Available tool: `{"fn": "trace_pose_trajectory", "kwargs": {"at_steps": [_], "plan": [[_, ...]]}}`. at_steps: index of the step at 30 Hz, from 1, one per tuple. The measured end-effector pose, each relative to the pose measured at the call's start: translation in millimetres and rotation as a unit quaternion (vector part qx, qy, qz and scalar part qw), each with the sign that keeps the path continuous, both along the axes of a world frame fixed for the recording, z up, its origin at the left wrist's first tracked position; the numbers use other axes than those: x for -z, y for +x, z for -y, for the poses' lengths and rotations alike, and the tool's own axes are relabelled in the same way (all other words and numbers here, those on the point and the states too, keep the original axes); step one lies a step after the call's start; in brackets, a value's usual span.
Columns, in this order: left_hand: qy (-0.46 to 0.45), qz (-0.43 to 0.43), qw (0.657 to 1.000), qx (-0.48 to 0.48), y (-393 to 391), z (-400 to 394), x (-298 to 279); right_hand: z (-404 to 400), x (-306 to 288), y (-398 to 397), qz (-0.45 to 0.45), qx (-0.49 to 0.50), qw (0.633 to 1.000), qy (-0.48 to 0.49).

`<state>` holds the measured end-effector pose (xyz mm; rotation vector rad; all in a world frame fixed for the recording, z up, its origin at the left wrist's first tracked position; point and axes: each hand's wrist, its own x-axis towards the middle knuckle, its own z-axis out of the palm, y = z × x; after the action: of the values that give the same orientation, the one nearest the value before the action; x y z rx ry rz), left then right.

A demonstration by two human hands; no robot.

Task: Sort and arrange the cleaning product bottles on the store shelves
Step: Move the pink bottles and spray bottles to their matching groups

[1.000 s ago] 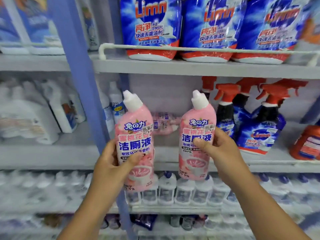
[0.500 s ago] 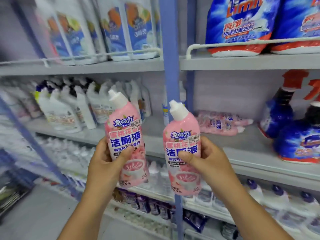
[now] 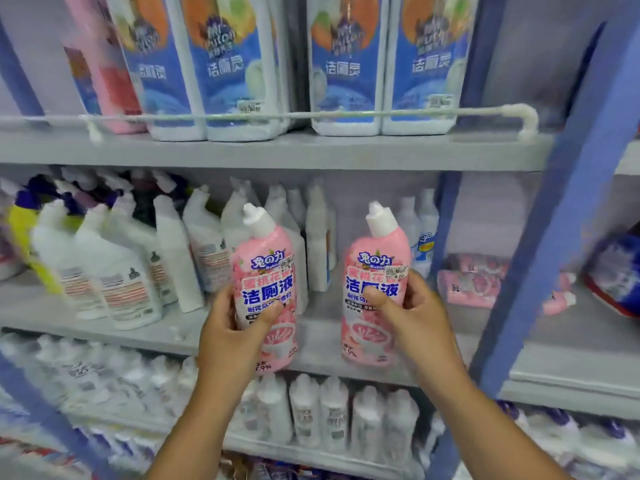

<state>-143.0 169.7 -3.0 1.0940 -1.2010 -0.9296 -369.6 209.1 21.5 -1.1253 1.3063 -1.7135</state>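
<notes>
Two pink bottles, left one (image 3: 265,292) and right one (image 3: 375,289), white caps, held upright side by side near the middle shelf (image 3: 322,341).

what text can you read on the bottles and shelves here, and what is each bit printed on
"兔の力": left pink bottle in the left hand, and right pink bottle in the right hand
"洁厕液": both pink bottles
"洁厕灵": blue-labelled packs on the top shelf
Price stickers, small print, white bottles, lying pink bottles: too blurred.
</notes>
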Motion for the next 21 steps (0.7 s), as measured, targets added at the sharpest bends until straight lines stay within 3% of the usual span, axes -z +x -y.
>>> {"fn": "trace_pose_trajectory", "kwargs": {"at_steps": [9, 13, 15, 18, 21], "plan": [[0.009, -0.031, 0.999, 0.019, -21.2, 74.4, 27.1, 91.4, 26.0, 25.9, -0.067, 0.209, 0.976, 0.010], [-0.007, -0.008, 0.999, 0.039, -42.1, 83.6, 36.2, 116.9, 29.2, 34.4, -0.163, 0.216, 0.963, 0.000], [-0.032, 0.045, 0.996, 0.066, -41.5, 91.1, 51.3, 126.4, 42.2, 26.8, -0.200, 0.204, 0.958, 0.029], [-0.018, 0.095, 0.987, 0.131, -32.0, 93.9, 68.2, 116.7, 49.8, 23.5, -0.164, 0.192, 0.965, 0.077], [0.014, 0.039, 0.996, 0.080, -23.6, 80.4, 80.6, 89.5, 57.6, 20.0, -0.140, 0.167, 0.960, 0.175]]}}
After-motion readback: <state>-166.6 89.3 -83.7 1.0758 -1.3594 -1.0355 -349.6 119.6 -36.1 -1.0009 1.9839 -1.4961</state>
